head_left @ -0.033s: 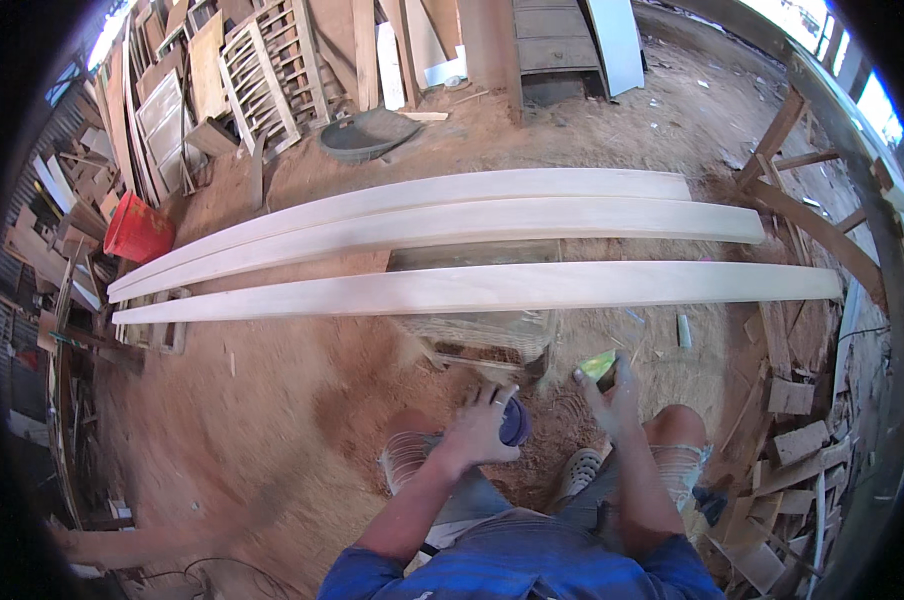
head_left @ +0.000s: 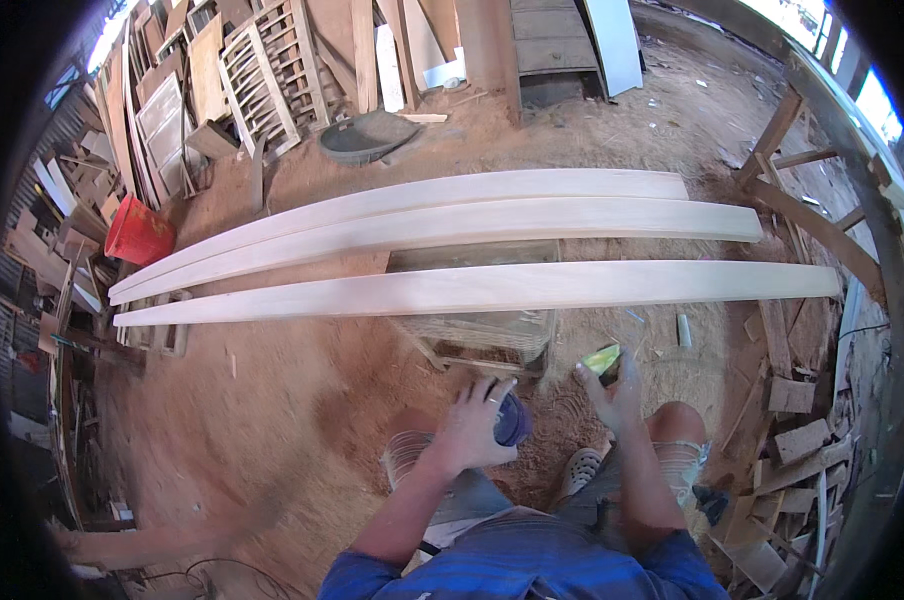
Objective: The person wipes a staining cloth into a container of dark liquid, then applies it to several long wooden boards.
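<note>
My left hand [head_left: 469,430] is closed round a dark purple cylindrical container [head_left: 512,420], low in the middle of the head view. To its right, my right hand [head_left: 614,400] grips a small yellow-green piece [head_left: 600,360], flat-looking, between thumb and fingers; I cannot make out what it is. Beyond both hands, three long pale wooden boards [head_left: 472,285] lie crosswise, the nearest apart from the other two. A dusty wooden crate-like support [head_left: 482,340] stands under their middle.
A red bucket [head_left: 138,230] stands at the left end of the boards, and a dark shallow basin [head_left: 367,135] lies behind them. Stacked panels [head_left: 207,65] lean at the back left. A timber frame [head_left: 812,215] and loose offcuts [head_left: 802,445] line the right side.
Both of my hands, with what they hold, are slightly higher in the picture than in the other frame. Otherwise the scene looks the same.
</note>
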Demonstrator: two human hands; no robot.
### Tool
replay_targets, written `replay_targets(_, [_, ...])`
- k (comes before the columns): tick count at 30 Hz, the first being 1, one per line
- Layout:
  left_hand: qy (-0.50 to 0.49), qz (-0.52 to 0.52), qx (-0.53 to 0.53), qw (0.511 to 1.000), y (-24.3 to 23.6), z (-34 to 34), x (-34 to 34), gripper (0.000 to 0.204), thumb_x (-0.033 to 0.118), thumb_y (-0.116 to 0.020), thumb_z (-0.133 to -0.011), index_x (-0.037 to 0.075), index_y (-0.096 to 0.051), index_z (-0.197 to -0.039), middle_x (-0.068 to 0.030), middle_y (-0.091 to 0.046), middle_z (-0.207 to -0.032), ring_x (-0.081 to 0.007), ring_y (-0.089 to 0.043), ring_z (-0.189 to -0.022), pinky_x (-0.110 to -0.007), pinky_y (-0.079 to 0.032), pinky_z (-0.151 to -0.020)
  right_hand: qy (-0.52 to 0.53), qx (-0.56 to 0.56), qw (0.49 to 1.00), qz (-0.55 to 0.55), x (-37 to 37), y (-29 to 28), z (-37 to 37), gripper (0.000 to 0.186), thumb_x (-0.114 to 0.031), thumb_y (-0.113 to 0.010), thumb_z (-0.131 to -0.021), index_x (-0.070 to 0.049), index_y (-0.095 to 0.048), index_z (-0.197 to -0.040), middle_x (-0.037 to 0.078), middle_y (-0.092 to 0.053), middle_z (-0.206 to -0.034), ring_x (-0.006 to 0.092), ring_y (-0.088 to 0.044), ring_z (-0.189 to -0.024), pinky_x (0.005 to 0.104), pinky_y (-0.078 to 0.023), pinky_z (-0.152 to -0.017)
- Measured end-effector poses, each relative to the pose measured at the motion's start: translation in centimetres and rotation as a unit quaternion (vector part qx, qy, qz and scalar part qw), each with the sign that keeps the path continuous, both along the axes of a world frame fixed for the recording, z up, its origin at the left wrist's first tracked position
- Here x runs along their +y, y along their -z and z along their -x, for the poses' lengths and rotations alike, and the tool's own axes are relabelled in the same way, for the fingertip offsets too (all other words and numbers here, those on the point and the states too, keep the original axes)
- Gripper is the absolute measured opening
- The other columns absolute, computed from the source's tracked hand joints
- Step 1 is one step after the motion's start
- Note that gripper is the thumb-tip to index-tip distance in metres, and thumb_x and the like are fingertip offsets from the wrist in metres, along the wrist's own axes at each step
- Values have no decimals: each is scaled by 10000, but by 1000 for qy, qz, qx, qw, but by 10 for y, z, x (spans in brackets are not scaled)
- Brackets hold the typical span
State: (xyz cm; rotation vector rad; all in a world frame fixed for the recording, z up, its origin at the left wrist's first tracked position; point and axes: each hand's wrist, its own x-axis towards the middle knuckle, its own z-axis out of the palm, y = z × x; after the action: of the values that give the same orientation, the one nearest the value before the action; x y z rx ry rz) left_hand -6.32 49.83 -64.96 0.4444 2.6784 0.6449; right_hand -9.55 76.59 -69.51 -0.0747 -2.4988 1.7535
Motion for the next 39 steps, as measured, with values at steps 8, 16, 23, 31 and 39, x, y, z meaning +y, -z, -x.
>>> replay_targets(8, [-5, -74, 226, 971, -180, 20, -7, 1004, 259, -855, -635, 62, -477, -1544, -216, -560, -1419, -439, -556, -1312, -502, -465, -1143, 32, 205, 963, -173, -4, -52, 74, 579, -38, -771, -814, -92, -589, -1361, 181, -769, -1081, 402, -764, -980, 449, -604, -836])
replay_targets(16, [-25, -55, 232, 971, -185, 71, 15, 1014, 308, -823, -654, 23, -464, -1559, -212, -555, -1416, -422, -538, -1330, -506, -420, -1196, 68, 188, 969, -147, -9, -47, 113, 451, -91, -816, -847, -88, -633, -1260, 177, -779, -1014, 365, -775, -951, 415, -598, -803])
replay_targets(23, [-64, -30, 221, 973, -155, 100, 22, 1025, 332, -849, -639, 109, -478, -1568, -191, -547, -1474, -419, -521, -1383, -500, -427, -1198, 45, 164, 982, -88, -7, -62, 112, 460, -238, -809, -949, -40, -570, -1289, 161, -764, -987, 319, -772, -873, 420, -588, -738])
replay_targets(31, [23, -38, 253, 966, -149, 114, 0, 946, 333, -859, -620, 154, -563, -1501, -171, -567, -1471, -398, -528, -1383, -498, -407, -1209, -204, -103, 924, 307, -41, -128, 60, 259, -249, -684, -1069, -48, -601, -1210, 49, -656, -819, 141, -632, -539, 292, -510, -468])
replay_targets(39, [30, -102, 288, 952, -139, 113, -5, 693, 306, -717, -797, 96, -605, -1449, -171, -601, -1457, -389, -546, -1368, -501, -404, -1198, -160, -78, 902, 392, -63, -103, 34, 303, -143, -684, -1041, -36, -577, -1303, 50, -661, -1014, 122, -662, -723, 265, -500, -465])
